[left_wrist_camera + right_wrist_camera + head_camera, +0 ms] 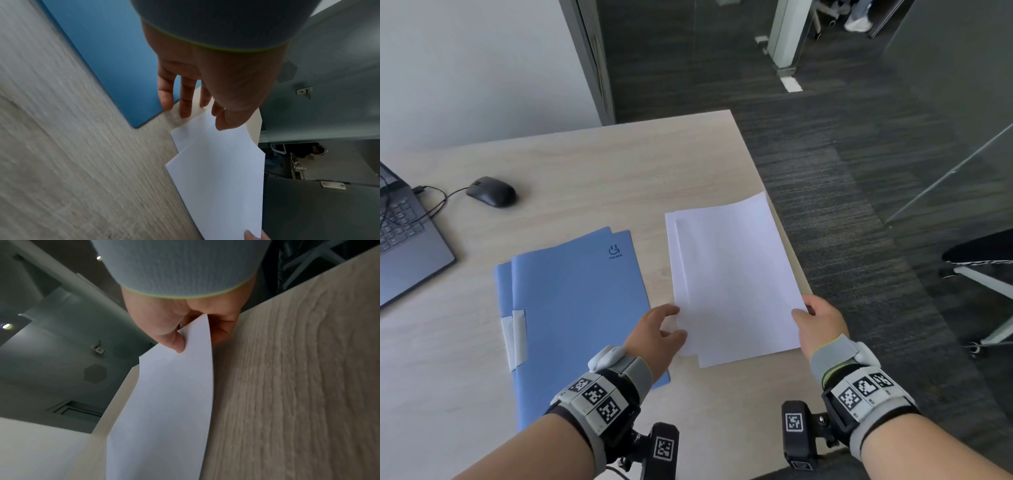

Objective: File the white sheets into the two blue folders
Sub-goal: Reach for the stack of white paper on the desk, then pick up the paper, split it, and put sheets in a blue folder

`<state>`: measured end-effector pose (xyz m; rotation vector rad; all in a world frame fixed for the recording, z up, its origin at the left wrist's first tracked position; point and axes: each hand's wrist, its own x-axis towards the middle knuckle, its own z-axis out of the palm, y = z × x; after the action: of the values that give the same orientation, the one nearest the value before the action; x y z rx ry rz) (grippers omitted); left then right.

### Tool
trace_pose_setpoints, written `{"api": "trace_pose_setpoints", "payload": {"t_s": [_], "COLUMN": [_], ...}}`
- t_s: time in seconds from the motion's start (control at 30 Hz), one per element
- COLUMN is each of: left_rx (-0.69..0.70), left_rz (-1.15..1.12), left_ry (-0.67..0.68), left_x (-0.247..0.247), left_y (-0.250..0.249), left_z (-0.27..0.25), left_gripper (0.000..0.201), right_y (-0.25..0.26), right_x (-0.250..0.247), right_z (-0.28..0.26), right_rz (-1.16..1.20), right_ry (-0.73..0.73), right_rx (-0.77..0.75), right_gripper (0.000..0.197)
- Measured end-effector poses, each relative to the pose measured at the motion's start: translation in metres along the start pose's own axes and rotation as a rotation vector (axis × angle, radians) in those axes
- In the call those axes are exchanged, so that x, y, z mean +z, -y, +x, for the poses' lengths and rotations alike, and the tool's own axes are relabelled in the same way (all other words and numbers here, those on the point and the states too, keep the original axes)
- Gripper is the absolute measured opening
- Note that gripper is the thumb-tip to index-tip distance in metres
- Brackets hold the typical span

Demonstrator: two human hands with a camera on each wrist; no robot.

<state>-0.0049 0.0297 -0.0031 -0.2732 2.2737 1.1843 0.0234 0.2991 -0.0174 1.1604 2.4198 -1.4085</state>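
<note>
at the table's right edge the right hand (820, 320) pinches the top white sheet's (736, 274) near corner, long axis running away, while the left hand (655, 334), fingers loose and empty, hovers between it and the blue folders (575, 301).

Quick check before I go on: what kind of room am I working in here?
Most likely an office. A wooden desk carries a laptop and a wired mouse; beyond it are dark carpet, glass partitions and part of a swivel chair.
</note>
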Motion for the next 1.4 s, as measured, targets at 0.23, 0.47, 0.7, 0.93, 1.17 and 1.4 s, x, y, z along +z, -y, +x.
{"api": "trace_pose_setpoints", "payload": {"t_s": [0.23,0.47,0.7,0.93,1.17,1.4], "left_rx": [-0.069,-0.167,-0.276,-0.284,0.057,0.327], "left_rz": [-0.062,-0.435,-0.62,-0.456,-0.209,-0.516], "left_ry": [-0.021,-0.008,0.011,0.043,-0.038,0.078], "left_x": [-0.006,-0.014,-0.014,-0.012,-0.031,-0.066], "left_y": [-0.011,-0.023,-0.024,-0.021,-0.04,-0.054], "left_z": [0.015,0.038,0.041,0.031,0.022,0.019], "left_gripper": [0.036,0.059,0.04,0.022,0.027,0.028], "right_y": [-0.003,-0.008,-0.013,-0.001,0.021,0.056], "right_x": [-0.005,-0.007,0.003,0.016,0.014,-0.004], "right_z": [0.0,-0.01,-0.014,-0.02,-0.019,-0.007], "right_rz": [0.018,0.353,0.333,0.204,0.337,0.349], "right_ry": [0.032,0.192,0.316,0.392,0.405,0.407], "right_rx": [0.024,0.182,0.248,0.217,0.201,-0.018], "right_gripper": [0.026,0.032,0.026,0.023,0.021,0.015]}}
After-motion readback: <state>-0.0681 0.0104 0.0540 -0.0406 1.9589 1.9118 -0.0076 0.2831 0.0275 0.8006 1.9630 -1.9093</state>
